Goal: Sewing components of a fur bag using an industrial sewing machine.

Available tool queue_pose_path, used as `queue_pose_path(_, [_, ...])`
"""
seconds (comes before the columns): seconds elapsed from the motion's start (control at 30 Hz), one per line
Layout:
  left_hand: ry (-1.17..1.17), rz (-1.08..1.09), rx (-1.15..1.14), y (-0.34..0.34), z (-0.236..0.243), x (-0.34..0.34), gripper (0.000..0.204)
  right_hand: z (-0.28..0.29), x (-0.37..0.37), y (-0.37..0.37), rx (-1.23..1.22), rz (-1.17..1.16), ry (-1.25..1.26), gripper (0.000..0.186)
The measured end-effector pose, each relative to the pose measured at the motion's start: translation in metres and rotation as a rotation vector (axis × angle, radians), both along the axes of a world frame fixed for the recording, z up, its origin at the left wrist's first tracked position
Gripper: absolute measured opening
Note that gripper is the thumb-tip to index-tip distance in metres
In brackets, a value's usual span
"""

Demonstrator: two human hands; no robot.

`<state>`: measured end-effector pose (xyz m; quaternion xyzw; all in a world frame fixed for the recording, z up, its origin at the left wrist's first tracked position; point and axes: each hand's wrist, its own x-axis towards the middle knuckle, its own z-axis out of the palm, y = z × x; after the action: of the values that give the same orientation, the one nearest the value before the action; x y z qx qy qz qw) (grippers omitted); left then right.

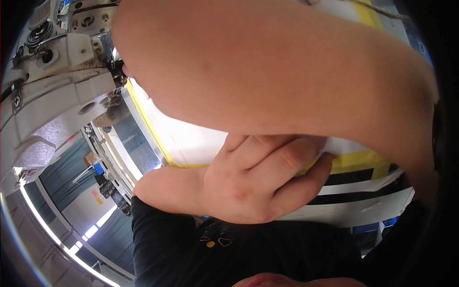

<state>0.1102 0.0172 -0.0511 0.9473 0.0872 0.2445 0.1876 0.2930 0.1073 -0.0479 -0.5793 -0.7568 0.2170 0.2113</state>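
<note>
My left hand (267,179) reaches in from the left over the near part of a white work surface (189,143) edged with yellow tape. Its fingers are curled in, and the back of the hand faces up. The thumb and some fingertips are hidden, so what they hold, if anything, cannot be made out. Across the upper half stretches my bare right forearm (267,71), very close to the camera, covering much of the surface. Only a sliver of skin at its left end, beside the machine, may belong to my right hand; its fingers are hidden.
A pale machine head (57,86), resembling a sewing machine, stands close on the left. Yellow tape (354,161) and a dark strip (346,177) run along the near edge. Farther left are a blue-green curtain (67,167), a dark bundle (112,193) and long lights.
</note>
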Motion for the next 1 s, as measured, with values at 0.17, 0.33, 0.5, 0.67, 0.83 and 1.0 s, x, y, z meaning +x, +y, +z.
queue_pose_path(0.17, [-0.041,0.083,0.167,-0.002,-0.005,-0.003,0.02,0.002,-0.002,0.004,0.01,0.003,-0.019,0.031])
queue_pose_path(0.33, [0.019,0.035,-0.026,-0.003,-0.001,-0.008,0.026,0.003,-0.003,0.007,0.018,0.009,-0.042,0.032])
queue_pose_path(0.5, [0.05,0.022,-0.072,0.0,0.007,-0.006,0.023,0.004,-0.006,0.01,0.034,0.021,-0.053,0.032])
queue_pose_path(0.67, [0.008,0.072,-0.084,-0.005,0.001,-0.004,0.027,0.007,-0.003,0.01,0.032,0.011,-0.086,0.033])
queue_pose_path(0.83, [0.032,0.061,-0.066,-0.004,0.003,-0.003,0.029,0.007,-0.001,0.011,0.049,0.018,-0.094,0.033])
queue_pose_path(1.0, [0.068,0.063,-0.028,-0.004,0.008,-0.002,0.03,0.008,0.0,0.012,0.055,0.018,-0.116,0.034])
